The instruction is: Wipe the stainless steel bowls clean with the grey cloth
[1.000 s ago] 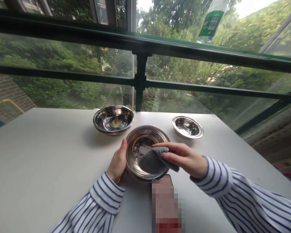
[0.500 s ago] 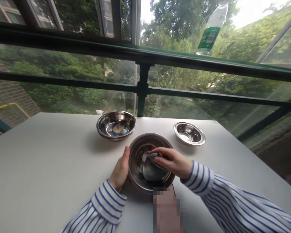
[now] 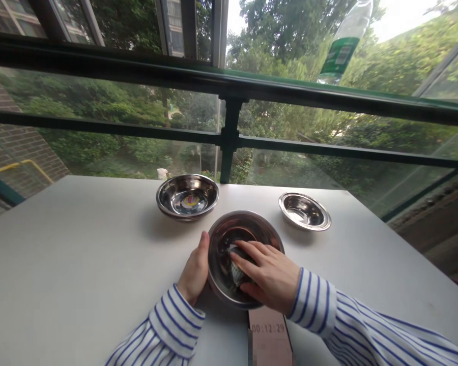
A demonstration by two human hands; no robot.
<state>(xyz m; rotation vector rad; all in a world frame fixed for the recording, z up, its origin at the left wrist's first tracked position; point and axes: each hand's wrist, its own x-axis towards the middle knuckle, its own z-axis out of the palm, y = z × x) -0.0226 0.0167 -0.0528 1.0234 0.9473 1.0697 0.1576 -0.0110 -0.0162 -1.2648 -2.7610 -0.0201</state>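
Observation:
A shiny metal bowl [image 3: 223, 284] is tilted towards me at the middle of the white table. My left hand [image 3: 194, 269] grips its left side, thumb up by the rim and fingers hidden behind. Inside the bowl, my right hand [image 3: 269, 277] presses a grey cloth [image 3: 236, 272] against the inner wall. The fingers curl over the cloth and cover most of it. Under the bowl's near edge lies a phone [image 3: 269, 340] with a timer reading 00:12:29, its lower part blurred.
Beyond the held bowl, nested metal bowls [image 3: 164, 203] with a yellow sticker inside stand at the back left. A smaller metal bowl [image 3: 324, 223] is at the back right of the table [image 3: 80, 264]. A green railing [image 3: 137, 71] carries a green-labelled plastic bottle [image 3: 339, 56].
My right hand has turned and spread over the cloth, moving it lower left inside the bowl. The left hand keeps its hold. The whole view has shifted slightly, and the phone's timer now shows.

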